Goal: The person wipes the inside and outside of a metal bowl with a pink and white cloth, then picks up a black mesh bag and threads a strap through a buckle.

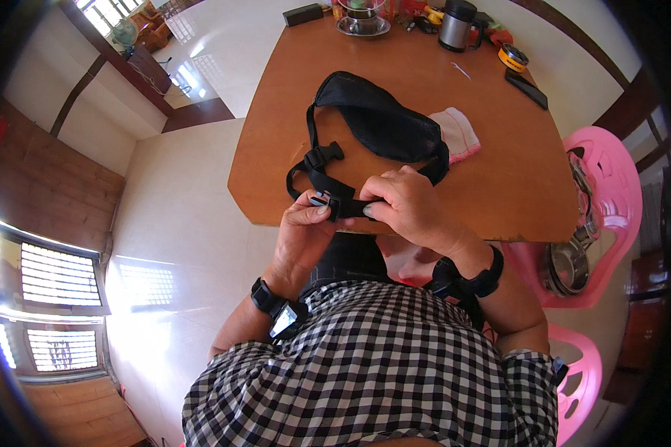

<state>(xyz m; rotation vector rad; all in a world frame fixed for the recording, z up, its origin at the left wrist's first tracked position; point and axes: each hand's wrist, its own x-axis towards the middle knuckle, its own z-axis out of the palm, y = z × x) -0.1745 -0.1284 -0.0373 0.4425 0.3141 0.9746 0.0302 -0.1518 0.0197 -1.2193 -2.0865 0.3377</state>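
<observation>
A black waist bag (373, 115) lies on the brown wooden table, its strap looping down to the near edge. My left hand (307, 218) pinches a black plastic buckle (335, 206) on that strap. Just to the right, my right hand (408, 205) grips the strap (359, 209) between thumb and fingers, close to the buckle. Another black clip (323, 155) rests on the table above my left hand, attached to the strap. A pink and white cloth (457, 132) lies beside the bag's right end, partly under it.
The table (276, 112) has a steel mug (457, 28), a yellow and black round tin (512, 57), a black flat object (526, 90) and a metal dish (363, 27) toward its far side. A pink chair (620, 171) holding metal pans (569, 264) stands at the right.
</observation>
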